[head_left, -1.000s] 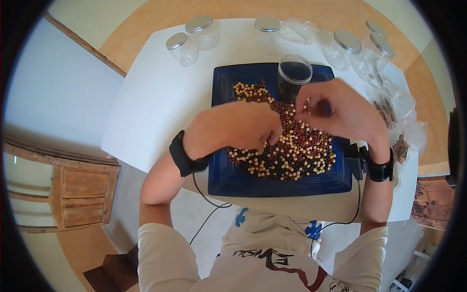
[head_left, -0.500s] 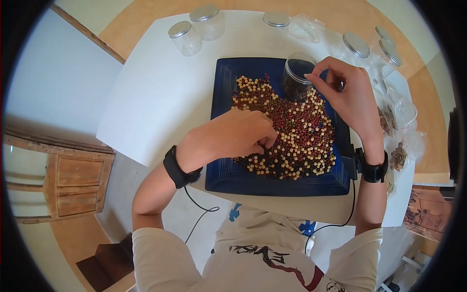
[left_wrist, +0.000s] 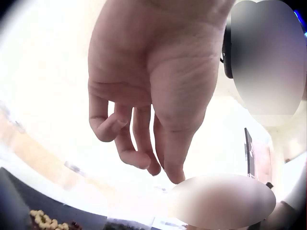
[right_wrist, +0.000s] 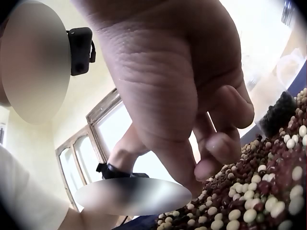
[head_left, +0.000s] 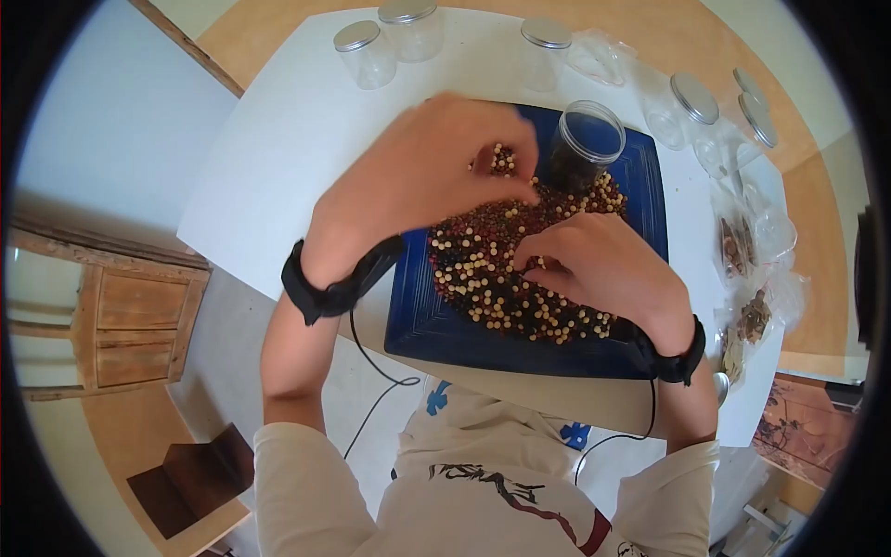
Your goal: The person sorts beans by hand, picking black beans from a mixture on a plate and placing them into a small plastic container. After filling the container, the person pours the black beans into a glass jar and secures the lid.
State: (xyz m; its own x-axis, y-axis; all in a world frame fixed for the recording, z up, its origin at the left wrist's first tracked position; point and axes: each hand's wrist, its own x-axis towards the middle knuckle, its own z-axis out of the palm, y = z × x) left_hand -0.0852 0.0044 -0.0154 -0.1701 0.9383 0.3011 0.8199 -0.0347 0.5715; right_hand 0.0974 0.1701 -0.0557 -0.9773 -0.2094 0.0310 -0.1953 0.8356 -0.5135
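On the wide white tabletop (head_left: pixel 260 158), the square blue tray with ridged borders (head_left: pixel 418 330) sits close to the person's edge; a forearm leaning on that rim might tip or drag it. The spread heap of small, round, mixed cream, dark-red and black beans (head_left: pixel 510 288) lies loose across the tray's middle, so a sweeping knuckle could push some over the side.

Above the heap's far left part hangs the left hand (head_left: pixel 432 167), fingers bent, thumb tip close to the index finger; whether a bean is pinched there cannot be told. If one is, a slack pinch could drop it back among the others. The right hand (head_left: pixel 613 265) is low over the heap, fingers curled and thumb tip near them, its grip hidden too; crowded beans could bring up a wrong colour.

At the tray's far right stands the clear, lidless, cylindrical plastic jar (head_left: pixel 594 148), upright beside the heap; a passing wrist could knock it over and spill its dark contents (right_wrist: pixel 279 114). The thin black cable (head_left: pixel 652 399) trailing from the right wrist could snag on the rim.
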